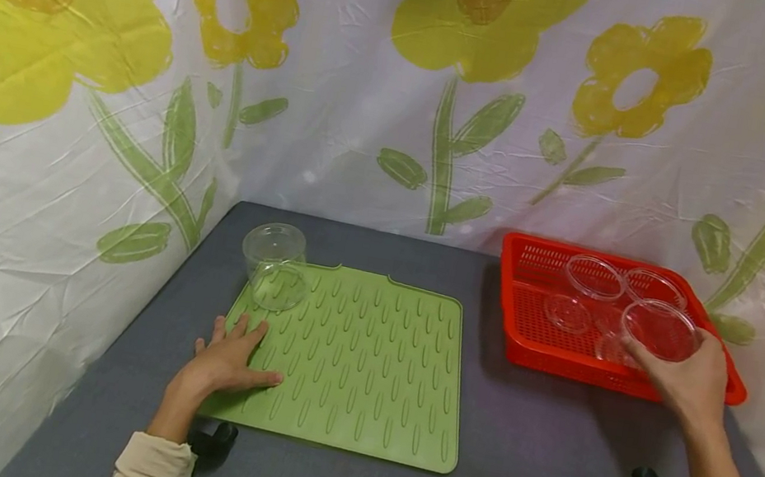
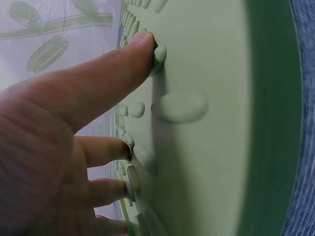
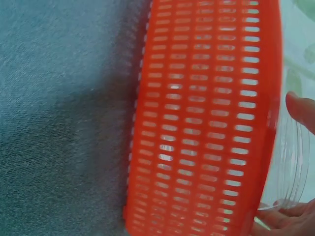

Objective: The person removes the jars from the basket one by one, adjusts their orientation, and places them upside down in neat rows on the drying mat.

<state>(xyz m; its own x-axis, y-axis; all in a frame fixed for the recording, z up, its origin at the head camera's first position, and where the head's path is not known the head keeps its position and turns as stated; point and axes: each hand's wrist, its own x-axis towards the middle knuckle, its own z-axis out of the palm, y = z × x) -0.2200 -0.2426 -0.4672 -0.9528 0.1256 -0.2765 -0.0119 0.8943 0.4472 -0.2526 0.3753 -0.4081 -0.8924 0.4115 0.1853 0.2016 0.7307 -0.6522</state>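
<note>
Tub [image 1: 661,331] in my right grip [image 1: 694,381], at the three-o'clock side of the basket [image 1: 558,363].
I pinch it across its wall, thumb near eight o'clock, fingers near three; my left grip [image 1: 223,362] lies spread on the mat [image 1: 362,365], at its nine-o'clock side. The tub looks like thin clear plastic, so I judge it light, slick and springy, liable to crack: best held gently just under the rim.

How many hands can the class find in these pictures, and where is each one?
2. The left hand touches the green mat; the right hand grips a clear tub above the red basket. Both show plainly in the head view.
</note>
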